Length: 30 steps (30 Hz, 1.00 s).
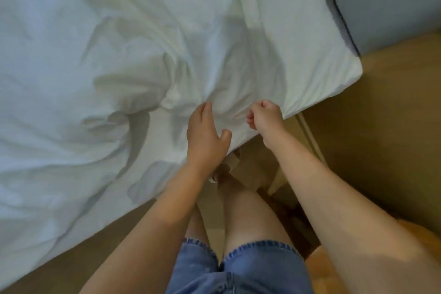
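A white sheet (119,55) lies wrinkled over the bed, with creases bunched toward its near edge. My left hand (205,136) rests flat on the sheet near that edge, fingers straight and thumb spread. My right hand (265,114) hovers just to the right over the edge with its fingers curled into a fist. I cannot tell whether a fold of sheet is pinched inside it.
The sheet's corner (355,69) hangs at the right, beside a grey wall or headboard (386,2). A tan floor (381,126) lies below and to the right. My legs in denim shorts (238,267) stand close against the bed.
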Available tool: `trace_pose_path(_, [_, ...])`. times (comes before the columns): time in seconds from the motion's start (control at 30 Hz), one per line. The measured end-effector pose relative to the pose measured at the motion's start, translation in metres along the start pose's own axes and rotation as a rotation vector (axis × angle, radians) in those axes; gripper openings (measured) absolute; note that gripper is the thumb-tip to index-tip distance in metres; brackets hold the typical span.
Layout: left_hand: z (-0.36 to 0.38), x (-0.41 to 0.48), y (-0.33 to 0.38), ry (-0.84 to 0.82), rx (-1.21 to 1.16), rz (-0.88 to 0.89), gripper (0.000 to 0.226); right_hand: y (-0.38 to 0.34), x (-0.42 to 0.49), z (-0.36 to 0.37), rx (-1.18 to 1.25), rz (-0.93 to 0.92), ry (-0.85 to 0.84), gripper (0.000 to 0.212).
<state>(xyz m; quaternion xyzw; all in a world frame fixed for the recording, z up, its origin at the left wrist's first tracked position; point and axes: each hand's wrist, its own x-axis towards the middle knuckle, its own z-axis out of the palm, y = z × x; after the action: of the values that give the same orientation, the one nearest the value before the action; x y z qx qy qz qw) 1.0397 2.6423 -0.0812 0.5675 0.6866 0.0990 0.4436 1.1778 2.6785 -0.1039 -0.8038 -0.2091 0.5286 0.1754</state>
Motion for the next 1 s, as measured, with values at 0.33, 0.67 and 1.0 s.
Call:
trace_pose_path(0.33, [0.014,0.099,0.017,-0.119,0.506,-0.047,0.052,-0.064,0.071,-0.01,-0.167,-0.048,0.003,0.026])
trace_pose_path(0.67, [-0.034,0.088,0.029,0.034,-0.079,0.062,0.036,-0.099,0.067,0.016,-0.246,-0.467,0.161,0.018])
trace_pose_path(1.0, [-0.048,0.083,0.07,0.074,-0.332,-0.334,0.055,-0.113,-0.006,-0.011,-0.316,-1.042,-0.084,0.024])
